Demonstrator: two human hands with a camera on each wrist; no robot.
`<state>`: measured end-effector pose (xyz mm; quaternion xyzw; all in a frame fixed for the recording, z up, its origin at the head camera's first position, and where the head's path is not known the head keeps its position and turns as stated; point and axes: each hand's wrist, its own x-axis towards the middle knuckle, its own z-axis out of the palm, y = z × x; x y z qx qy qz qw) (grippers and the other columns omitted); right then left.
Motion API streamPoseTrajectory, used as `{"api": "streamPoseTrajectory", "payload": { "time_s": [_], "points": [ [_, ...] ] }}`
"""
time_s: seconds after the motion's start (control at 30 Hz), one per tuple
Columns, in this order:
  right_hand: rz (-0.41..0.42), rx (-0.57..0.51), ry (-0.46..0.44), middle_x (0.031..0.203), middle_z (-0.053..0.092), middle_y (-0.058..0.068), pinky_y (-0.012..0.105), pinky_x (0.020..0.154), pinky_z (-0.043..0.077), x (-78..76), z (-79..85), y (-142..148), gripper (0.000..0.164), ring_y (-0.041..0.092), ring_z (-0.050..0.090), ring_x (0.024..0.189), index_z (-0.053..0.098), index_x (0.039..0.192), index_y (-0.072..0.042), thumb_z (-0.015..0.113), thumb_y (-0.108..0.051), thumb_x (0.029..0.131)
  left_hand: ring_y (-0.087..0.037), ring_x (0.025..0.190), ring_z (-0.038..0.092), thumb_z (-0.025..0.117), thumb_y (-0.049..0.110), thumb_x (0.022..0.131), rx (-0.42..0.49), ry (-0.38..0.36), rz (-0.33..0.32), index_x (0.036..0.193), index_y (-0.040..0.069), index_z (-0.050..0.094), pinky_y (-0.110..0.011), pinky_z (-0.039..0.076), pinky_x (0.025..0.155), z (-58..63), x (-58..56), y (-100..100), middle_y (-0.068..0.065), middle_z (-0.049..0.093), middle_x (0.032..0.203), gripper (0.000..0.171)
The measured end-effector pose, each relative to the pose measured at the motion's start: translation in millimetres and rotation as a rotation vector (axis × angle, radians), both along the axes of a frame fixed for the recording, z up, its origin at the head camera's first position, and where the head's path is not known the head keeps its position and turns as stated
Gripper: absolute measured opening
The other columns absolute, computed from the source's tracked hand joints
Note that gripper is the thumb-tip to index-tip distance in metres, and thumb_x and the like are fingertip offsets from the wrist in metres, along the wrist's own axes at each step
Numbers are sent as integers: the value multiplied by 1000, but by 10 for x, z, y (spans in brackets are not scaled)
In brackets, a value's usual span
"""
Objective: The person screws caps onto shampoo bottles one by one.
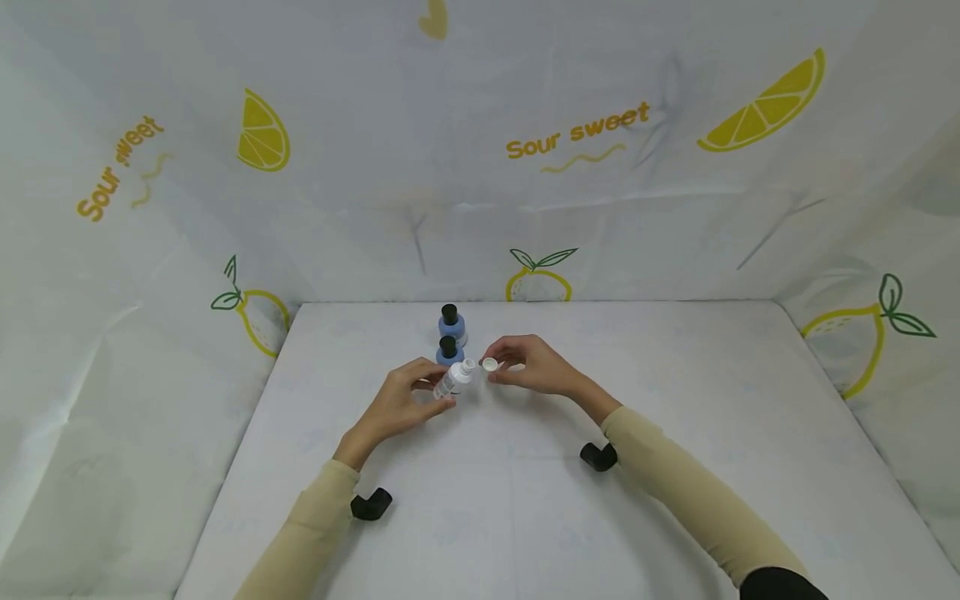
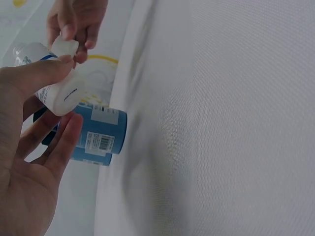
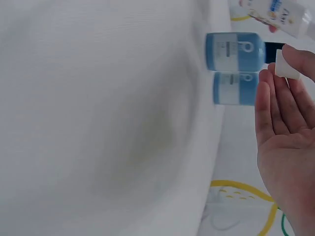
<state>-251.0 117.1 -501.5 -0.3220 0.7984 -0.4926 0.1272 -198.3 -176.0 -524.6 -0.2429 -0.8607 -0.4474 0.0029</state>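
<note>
My left hand point(image 1: 401, 402) grips a small white bottle point(image 1: 453, 380) with printing on its side. The bottle is tilted to the right, its mouth uncovered. Just right of that mouth, my right hand point(image 1: 542, 367) pinches a white cap point(image 1: 490, 364) between thumb and fingers, apart from the bottle. In the right wrist view the cap point(image 3: 286, 66) sits between the thumb and the fingertips. Behind the left hand stand two blue bottles with black caps, a nearer one point(image 1: 449, 354) and a farther one point(image 1: 452, 327); the nearer is partly hidden.
A white cloth-covered table point(image 1: 510, 500) lies under both hands. White curtains point(image 1: 480, 167) with lemon prints and lettering rise behind it and on both sides. Black pieces point(image 1: 371, 504) stick out from the sleeves near each wrist.
</note>
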Motion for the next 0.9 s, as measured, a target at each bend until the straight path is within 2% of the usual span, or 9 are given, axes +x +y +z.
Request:
{"api": "streamPoseTrajectory", "payload": {
  "time_s": [0.17, 0.43, 0.9],
  "points": [
    [0, -56, 8, 119, 77, 18, 38, 99, 67, -12, 121, -21, 29, 27, 75, 109, 75, 121, 0, 83, -4, 94, -21, 106, 72, 92, 14, 88, 7, 5, 1, 131, 4, 75, -34, 69, 98, 3, 1, 1, -8, 75, 117, 48],
    [17, -28, 1, 120, 78, 16, 46, 103, 67, 37, 193, -82, 31, 24, 74, 105, 76, 123, -2, 84, -8, 94, -19, 105, 72, 92, 14, 88, 1, 8, 2, 131, 5, 75, -34, 69, 98, 0, 0, -6, -7, 75, 117, 47],
    [8, -89, -8, 120, 78, 16, 33, 101, 66, 41, 178, -106, 29, 11, 71, 101, 76, 122, -2, 83, -3, 94, -16, 101, 71, 93, 14, 87, 17, 5, 0, 127, 7, 77, -32, 69, 94, -80, 12, -17, -5, 75, 113, 43]
  ]
}}
